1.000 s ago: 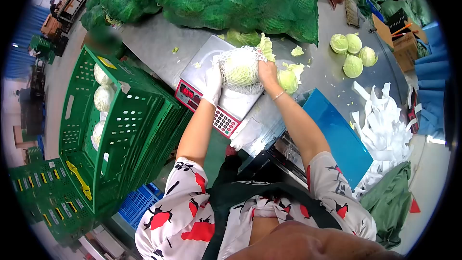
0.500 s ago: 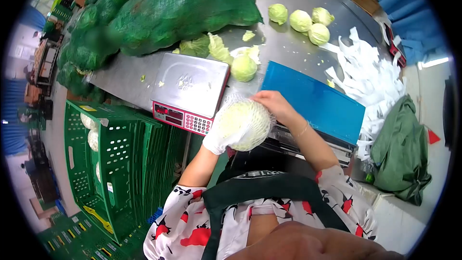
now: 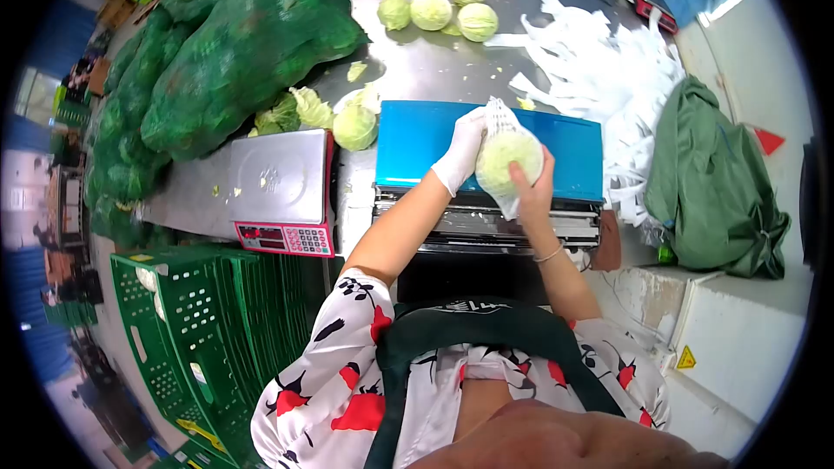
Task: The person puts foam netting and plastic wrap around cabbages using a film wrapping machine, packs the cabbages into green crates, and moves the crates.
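A pale green cabbage (image 3: 506, 165) in a white foam net sleeve is held between my two hands, above the blue-topped machine (image 3: 417, 135). My left hand (image 3: 466, 146), in a white glove, is closed on the net at the cabbage's upper left side. My bare right hand (image 3: 533, 189) grips the lower right side, thumb across its face. The net bunches up above the cabbage and hangs loose below it. To the left of the machine, a bare cabbage (image 3: 355, 128) sits beside torn leaves (image 3: 311, 108). Next to it stands a digital scale (image 3: 278, 178) with a few leaf scraps on its plate.
Large green mesh sacks of cabbages (image 3: 252, 52) cover the table's left. Several bare cabbages (image 3: 431, 12) stand at the back. White foam nets (image 3: 599, 69) are heaped at the right, near a green cloth bag (image 3: 712, 182). Green crates (image 3: 187, 321) stand at lower left.
Both hands have carried the netted cabbage rightward from beside the scale to over the blue machine. My left hand has shifted to the net's upper part. The camera view has turned right.
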Demonstrator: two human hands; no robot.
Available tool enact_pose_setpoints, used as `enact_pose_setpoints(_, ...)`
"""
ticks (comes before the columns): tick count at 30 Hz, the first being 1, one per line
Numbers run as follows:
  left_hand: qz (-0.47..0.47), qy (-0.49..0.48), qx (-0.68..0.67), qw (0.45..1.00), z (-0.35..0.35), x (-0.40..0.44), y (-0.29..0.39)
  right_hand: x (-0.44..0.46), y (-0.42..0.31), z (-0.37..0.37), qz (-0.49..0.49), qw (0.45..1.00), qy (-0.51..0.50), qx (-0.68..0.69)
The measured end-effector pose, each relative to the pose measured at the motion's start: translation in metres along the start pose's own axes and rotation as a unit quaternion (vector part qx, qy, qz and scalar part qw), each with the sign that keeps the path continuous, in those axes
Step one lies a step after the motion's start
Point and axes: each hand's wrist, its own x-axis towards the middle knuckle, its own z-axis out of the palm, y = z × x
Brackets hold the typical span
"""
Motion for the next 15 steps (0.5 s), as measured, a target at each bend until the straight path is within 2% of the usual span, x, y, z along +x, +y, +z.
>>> enact_pose_setpoints(2, 0.022, 0.041, 0.109, 0.993, -0.003, 0.006, -0.016, -0.009, 0.023, -0.015, -0.077, 0.983, 0.040, -0.162)
enact_pose_setpoints(4, 0.123, 0.046, 0.218, 0.967, -0.007, -0.016, -0.002, -0.007, 0.019, -0.028, -0.061, 0.985, 0.002, -0.163)
enact_pose_setpoints(6, 0.186, 0.078, 0.234, 0.951, -0.017, -0.061, 0.030, -0.017, 0.017, -0.049, -0.037, 0.979, -0.014, -0.198)
enact_pose_setpoints(7, 0.240, 0.101, 0.321, 0.911, -0.030, -0.086, 0.039, -0.025, 0.009, -0.062, -0.060, 0.970, 0.009, -0.235)
enact_pose_setpoints(8, 0.283, 0.177, 0.522, 0.785, -0.033, -0.118, 0.054, -0.033, -0.004, -0.076, -0.089, 0.947, 0.042, -0.305)
enact_pose_setpoints(9, 0.284, 0.212, 0.688, 0.634, -0.051, -0.145, 0.060, -0.041, -0.011, -0.090, -0.119, 0.918, 0.073, -0.372)
enact_pose_setpoints(10, 0.304, 0.216, 0.783, 0.498, -0.074, -0.164, 0.055, -0.052, -0.005, -0.106, -0.151, 0.870, 0.120, -0.454)
enact_pose_setpoints(11, 0.242, 0.215, 0.826, 0.462, -0.089, -0.187, 0.046, -0.063, 0.004, -0.120, -0.182, 0.811, 0.163, -0.531)
enact_pose_setpoints(12, 0.225, 0.203, 0.842, 0.445, -0.093, -0.207, 0.033, -0.074, 0.011, -0.124, -0.152, 0.783, 0.178, -0.577)
enact_pose_setpoints(15, 0.187, 0.183, 0.887, 0.380, -0.082, -0.221, 0.013, -0.089, 0.032, -0.112, -0.093, 0.771, 0.129, -0.617)
